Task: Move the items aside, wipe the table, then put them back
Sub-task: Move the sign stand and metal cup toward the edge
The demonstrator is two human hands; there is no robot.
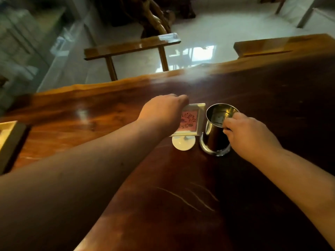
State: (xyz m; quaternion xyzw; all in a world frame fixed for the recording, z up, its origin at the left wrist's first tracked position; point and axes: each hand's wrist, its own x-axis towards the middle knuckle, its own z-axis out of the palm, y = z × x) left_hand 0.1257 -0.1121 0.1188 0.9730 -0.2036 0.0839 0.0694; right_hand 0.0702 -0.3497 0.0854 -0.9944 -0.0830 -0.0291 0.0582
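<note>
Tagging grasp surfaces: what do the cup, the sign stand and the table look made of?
Cup: polished metal, likely stainless steel; mirror-like wall and bright rim.
Sign stand: white frame and round base, probably plastic or painted metal, smooth and matte; pink printed card inside.
Table: dark reddish wood slab, glossy finish; grain, uneven natural edge, window glare, pale scratches.

You are looking down on a broad, dark reddish-brown polished wooden slab table with a paler, wavy far edge and a few light scratches near you. Standing on it, just beside each other, are a small white-framed sign with a pink card on a round white foot and a shiny cylindrical metal cup with a flared base. At the left edge lies a pale wooden block, only partly in view.
</note>
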